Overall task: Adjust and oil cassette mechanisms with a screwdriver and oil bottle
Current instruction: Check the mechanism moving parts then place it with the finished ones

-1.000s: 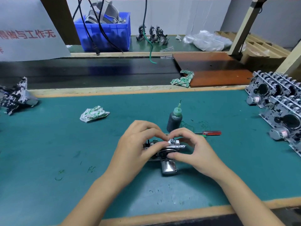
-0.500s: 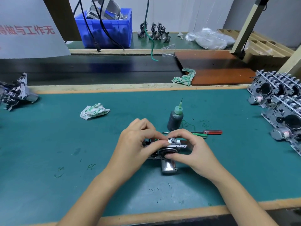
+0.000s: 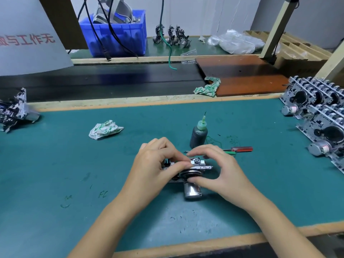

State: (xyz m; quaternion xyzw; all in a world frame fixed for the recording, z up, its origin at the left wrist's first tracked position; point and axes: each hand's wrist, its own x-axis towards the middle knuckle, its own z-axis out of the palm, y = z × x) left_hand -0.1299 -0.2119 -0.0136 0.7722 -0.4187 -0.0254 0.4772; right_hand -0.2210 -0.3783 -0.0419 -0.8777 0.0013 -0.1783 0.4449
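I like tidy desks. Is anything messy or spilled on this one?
No spill shows. A crumpled rag lies loose on the green mat, and dark scuffs mark the mat near its front edge. The oil bottle stands upright.

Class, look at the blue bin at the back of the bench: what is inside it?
Grey, bent sheet-like pieces stick up above the rim of the blue bin, and black cables hang across its front. Its walls hide whatever lies lower down.
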